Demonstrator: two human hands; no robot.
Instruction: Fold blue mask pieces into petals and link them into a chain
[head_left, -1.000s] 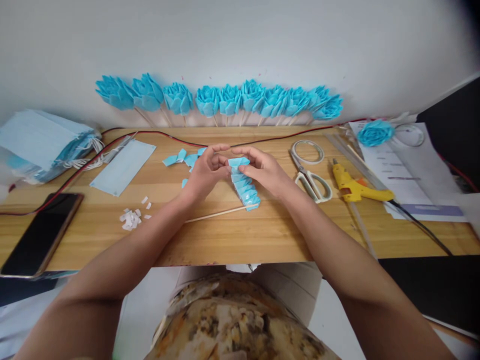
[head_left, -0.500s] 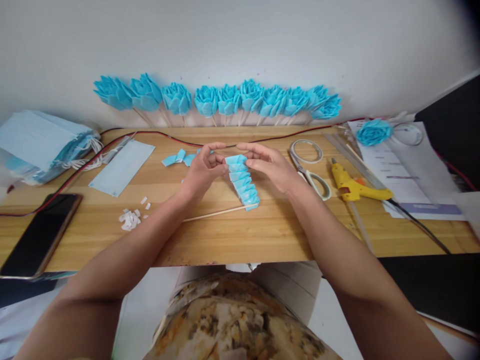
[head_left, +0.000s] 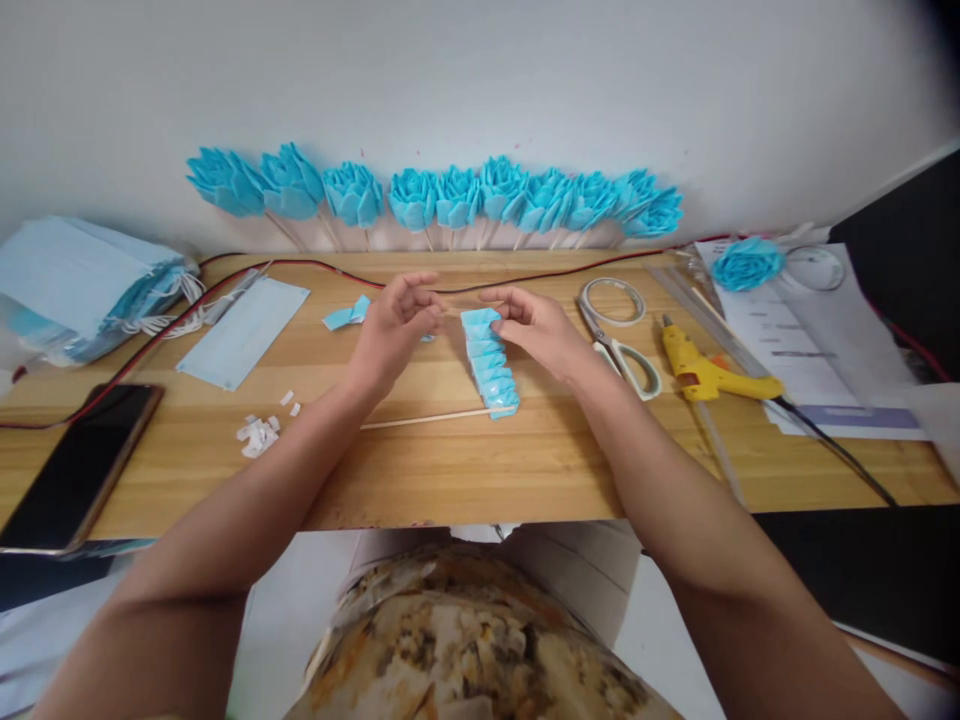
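Observation:
A pleated light-blue strip (head_left: 489,362) slants down toward the front, its lower end meeting a thin wooden stick (head_left: 427,418) on the table. My right hand (head_left: 536,330) pinches the strip's upper right corner between thumb and fingers. To the left, apart from the strip, my left hand (head_left: 397,325) has its fingers loosely curled and spread, with nothing seen in them. Small blue cut pieces (head_left: 347,314) lie behind my left hand, which partly hides them.
Blue flowers on sticks (head_left: 412,200) lean along the wall. Scissors (head_left: 626,360), a tape roll (head_left: 613,303) and a yellow glue gun (head_left: 705,375) lie right. Left are a phone (head_left: 82,470), white scraps (head_left: 259,437), a flat mask (head_left: 244,333) and a mask stack (head_left: 90,285).
My left hand has let go of the strip's upper end and moved left. My right hand keeps its hold, and the strip's top has shifted slightly right.

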